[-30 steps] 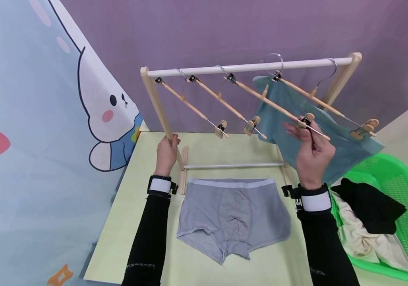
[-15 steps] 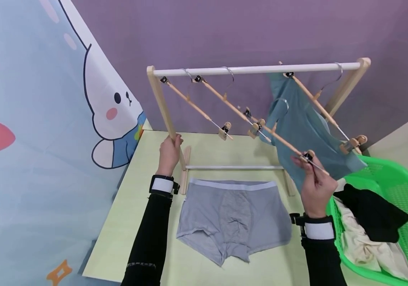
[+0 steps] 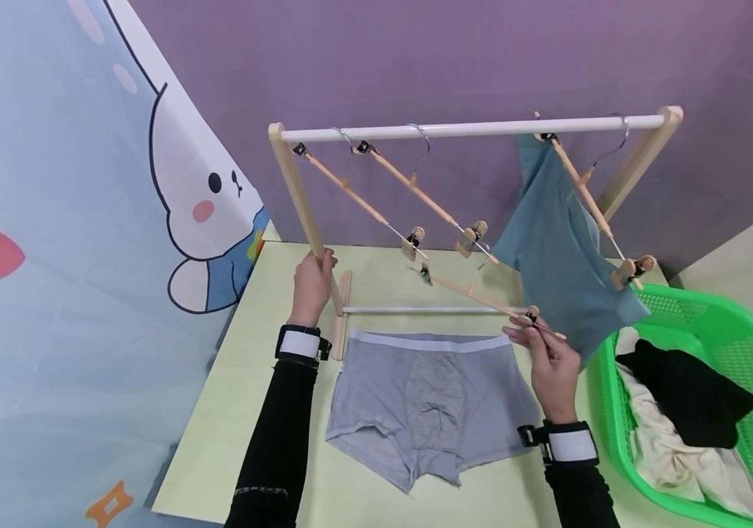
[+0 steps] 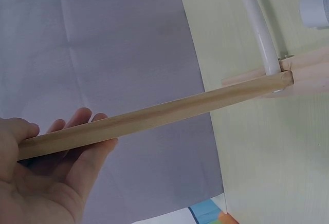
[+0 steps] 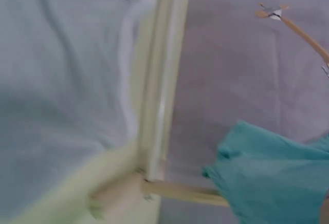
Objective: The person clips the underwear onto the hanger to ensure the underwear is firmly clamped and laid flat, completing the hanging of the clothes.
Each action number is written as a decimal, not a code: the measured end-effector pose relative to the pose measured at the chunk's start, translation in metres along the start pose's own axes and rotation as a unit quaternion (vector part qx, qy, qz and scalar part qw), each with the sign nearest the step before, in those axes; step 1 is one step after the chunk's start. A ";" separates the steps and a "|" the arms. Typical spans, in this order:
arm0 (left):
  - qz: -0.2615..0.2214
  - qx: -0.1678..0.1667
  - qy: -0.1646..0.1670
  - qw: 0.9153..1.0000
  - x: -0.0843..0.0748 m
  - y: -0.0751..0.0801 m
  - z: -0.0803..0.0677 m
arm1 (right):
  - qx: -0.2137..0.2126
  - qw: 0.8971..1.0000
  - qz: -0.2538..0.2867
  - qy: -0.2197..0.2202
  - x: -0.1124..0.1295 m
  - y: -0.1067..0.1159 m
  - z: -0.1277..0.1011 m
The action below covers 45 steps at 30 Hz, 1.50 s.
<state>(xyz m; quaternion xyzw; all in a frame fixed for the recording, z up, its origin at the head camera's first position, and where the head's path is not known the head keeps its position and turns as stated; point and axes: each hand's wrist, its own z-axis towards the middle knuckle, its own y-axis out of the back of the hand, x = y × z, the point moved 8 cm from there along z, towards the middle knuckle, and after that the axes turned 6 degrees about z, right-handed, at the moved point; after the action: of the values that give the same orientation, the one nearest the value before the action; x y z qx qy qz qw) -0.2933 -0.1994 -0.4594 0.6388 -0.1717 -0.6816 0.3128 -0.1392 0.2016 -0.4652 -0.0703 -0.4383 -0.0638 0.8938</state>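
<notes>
The head view looks forward and down over the pale green desk [image 3: 376,271] at the whole wooden drying rack [image 3: 300,198]. The left wrist view sits close along that rack's post [image 4: 154,116]. The right wrist view, blurred, shares the hanging teal garment [image 5: 272,183].

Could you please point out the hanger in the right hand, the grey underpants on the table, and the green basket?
Hanger [image 3: 475,295], head view, on the middle of its wooden bar.
Grey underpants [image 3: 383,396], head view, on the left leg panel.
Green basket [image 3: 732,334], head view, on the mesh wall at the far side.
</notes>
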 end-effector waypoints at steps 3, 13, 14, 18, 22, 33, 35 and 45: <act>-0.001 -0.002 0.001 1.000 0.000 0.000 -0.001 | 0.021 0.998 0.004 -0.053 -0.006 -0.011 -0.007; -0.001 0.003 0.002 1.000 -0.001 -0.004 -0.003 | 0.097 0.983 0.041 -0.154 -0.058 -0.041 -0.039; -0.001 0.002 0.003 1.000 -0.001 -0.005 -0.003 | 0.098 0.982 0.046 -0.157 -0.064 -0.043 -0.040; -0.004 0.000 0.002 1.000 -0.001 -0.006 -0.004 | 0.105 0.977 0.043 -0.179 -0.081 -0.048 -0.042; -0.005 0.001 -0.003 1.000 -0.003 -0.007 -0.004 | 0.113 0.971 0.042 -0.208 -0.093 -0.052 -0.042; 0.001 -0.011 -0.025 1.000 -0.009 -0.006 -0.005 | 0.070 0.912 0.063 -0.398 -0.147 -0.041 -0.056; 0.003 -0.015 -0.027 1.000 -0.010 -0.005 -0.006 | 0.063 0.899 0.083 -0.425 -0.155 -0.040 -0.058; 0.018 -0.031 -0.010 0.999 -0.001 -0.001 -0.008 | 0.135 0.855 0.083 -0.493 -0.182 -0.044 -0.062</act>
<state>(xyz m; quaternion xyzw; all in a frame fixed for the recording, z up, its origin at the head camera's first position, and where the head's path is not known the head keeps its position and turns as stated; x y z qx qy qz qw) -0.2858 -0.1970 -0.4604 0.6189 -0.1649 -0.6872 0.3429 -0.2096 0.1570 -0.6444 -0.0069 -0.8184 0.1135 0.5633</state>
